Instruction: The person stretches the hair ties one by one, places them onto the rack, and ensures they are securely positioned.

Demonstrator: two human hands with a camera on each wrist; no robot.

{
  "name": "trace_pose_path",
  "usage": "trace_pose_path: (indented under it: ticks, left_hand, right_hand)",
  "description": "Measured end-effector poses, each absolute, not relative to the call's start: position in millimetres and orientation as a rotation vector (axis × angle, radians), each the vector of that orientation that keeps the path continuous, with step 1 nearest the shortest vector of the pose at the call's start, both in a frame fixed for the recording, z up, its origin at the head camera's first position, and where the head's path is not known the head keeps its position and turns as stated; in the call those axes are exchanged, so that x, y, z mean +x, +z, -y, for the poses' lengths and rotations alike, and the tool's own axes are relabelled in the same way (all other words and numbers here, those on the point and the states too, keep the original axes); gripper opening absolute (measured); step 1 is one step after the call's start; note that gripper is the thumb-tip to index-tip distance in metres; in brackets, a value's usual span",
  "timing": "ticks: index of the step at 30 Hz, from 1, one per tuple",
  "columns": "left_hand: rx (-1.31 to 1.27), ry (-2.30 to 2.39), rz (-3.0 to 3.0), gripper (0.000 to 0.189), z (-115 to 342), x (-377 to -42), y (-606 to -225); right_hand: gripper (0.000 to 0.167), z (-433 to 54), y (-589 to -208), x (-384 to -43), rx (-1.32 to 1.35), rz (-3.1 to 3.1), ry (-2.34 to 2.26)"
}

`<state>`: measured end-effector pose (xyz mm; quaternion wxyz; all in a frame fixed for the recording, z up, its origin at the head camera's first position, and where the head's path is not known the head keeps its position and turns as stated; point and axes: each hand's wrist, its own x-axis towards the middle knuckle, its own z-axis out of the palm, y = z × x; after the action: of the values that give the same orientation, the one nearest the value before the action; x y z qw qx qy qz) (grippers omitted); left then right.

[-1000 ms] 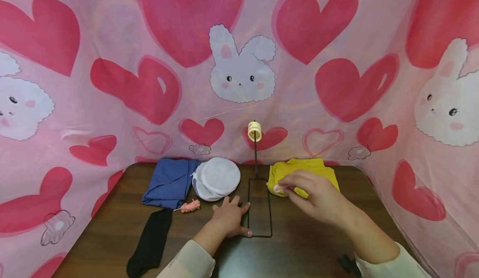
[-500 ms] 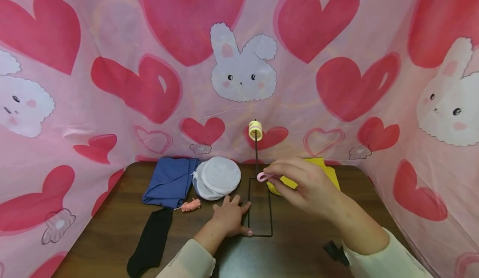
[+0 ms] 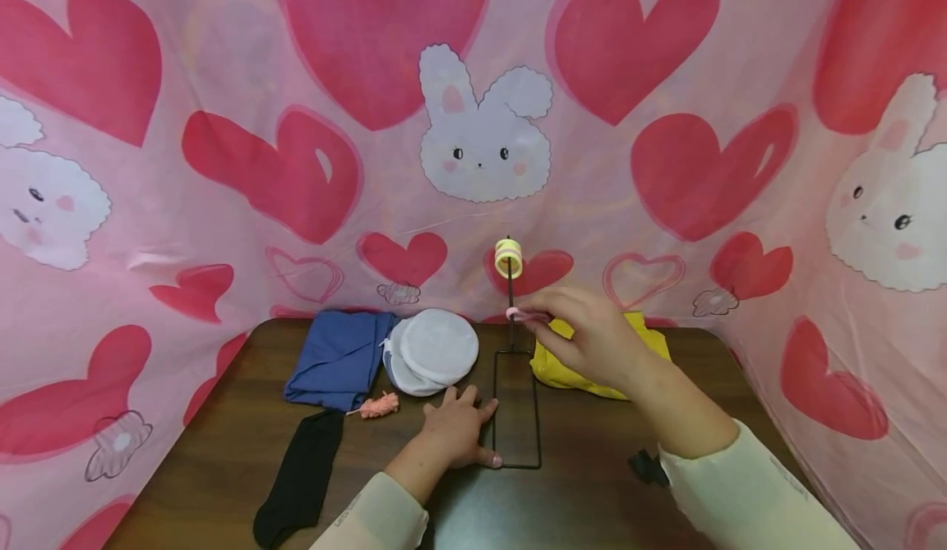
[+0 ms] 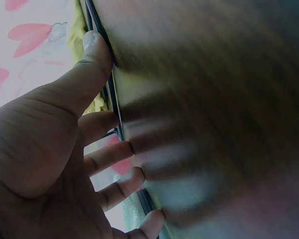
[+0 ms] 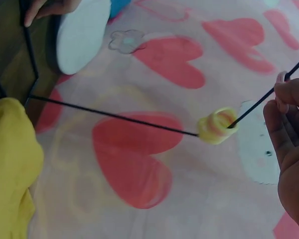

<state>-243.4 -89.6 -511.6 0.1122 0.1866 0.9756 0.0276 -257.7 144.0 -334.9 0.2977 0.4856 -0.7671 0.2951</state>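
A black wire stand has a rectangular base [image 3: 495,410] on the table and a thin rod [image 5: 124,118] rising from it. Several yellow and pinkish hair ties [image 3: 508,258] hang together on the rod. My right hand [image 3: 592,336] pinches a pink hair tie [image 5: 282,94] between thumb and fingers; in the right wrist view this loop overlaps the rod's near part, in front of the yellow ones. With fingers spread, my left hand [image 3: 455,431] rests on the table, its thumb [image 4: 95,50] on the base's wire.
Left of the stand lie a round white mesh bag [image 3: 440,351], a folded blue cloth [image 3: 340,357], a small coral yarn bundle [image 3: 379,405] and a black sock [image 3: 299,480]. A folded yellow cloth [image 3: 570,369] lies behind my right hand. Pink heart-print fabric [image 3: 473,7] encloses the table.
My right hand has carried the pink hair tie leftward and up, from in front of the yellow cloth to the stand's rod. The left hand has stayed on the base.
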Motion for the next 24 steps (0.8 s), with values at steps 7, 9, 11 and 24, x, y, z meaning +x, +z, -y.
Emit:
trace_pose_path:
  ticks: [7, 9, 11, 24]
  left_hand:
    - [0.548, 0.079, -2.868, 0.096, 89.6, -244.2, -513.1]
    - [0.547, 0.075, -2.869, 0.096, 89.2, -244.8, -514.6]
    - [0.547, 0.073, -2.866, 0.096, 88.5, -244.9, -514.8]
    - [0.532, 0.068, -2.861, 0.097, 89.5, -242.8, -510.6]
  right_hand:
    - [0.024, -133.3, -343.0, -286.3, 1.096, 2.06, 0.78]
    - [0.024, -129.9, -344.8, -293.2, 1.046, 2.051, 0.79]
    - [0.025, -127.3, -346.2, -298.8, 1.001, 2.049, 0.811]
    - [0.034, -128.2, -349.5, -301.4, 0.789, 2.191, 0.821]
